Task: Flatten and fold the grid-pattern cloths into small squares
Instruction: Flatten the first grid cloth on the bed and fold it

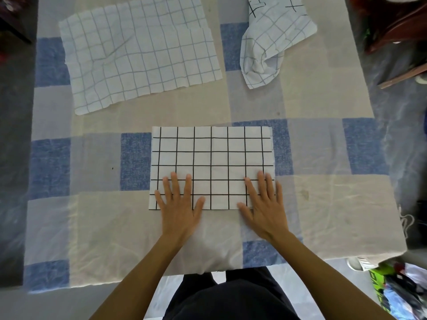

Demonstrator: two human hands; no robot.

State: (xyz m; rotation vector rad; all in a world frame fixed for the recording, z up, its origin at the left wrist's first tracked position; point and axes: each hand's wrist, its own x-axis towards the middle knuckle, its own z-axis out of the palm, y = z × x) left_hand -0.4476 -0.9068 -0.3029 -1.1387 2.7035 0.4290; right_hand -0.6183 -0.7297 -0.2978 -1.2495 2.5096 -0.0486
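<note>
Hands: left hand [179,210] and right hand [265,210] flat, fingers straight, pressing folded cloth [211,153].
Folded cloth: smooth white rectangle, black grid.
Wrinkled cloth [138,54]: spread, faint blue grid.

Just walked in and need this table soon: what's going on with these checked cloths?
A person presses the left hand and right hand flat on the near edge of a neat white rectangular cloth with a bold black grid, lying on the blue-and-beige patchwork table cover. Farther back, a larger wrinkled pale-grid cloth lies spread at the left, and a crumpled grid cloth sits at the right, neither folded small yet.
</note>
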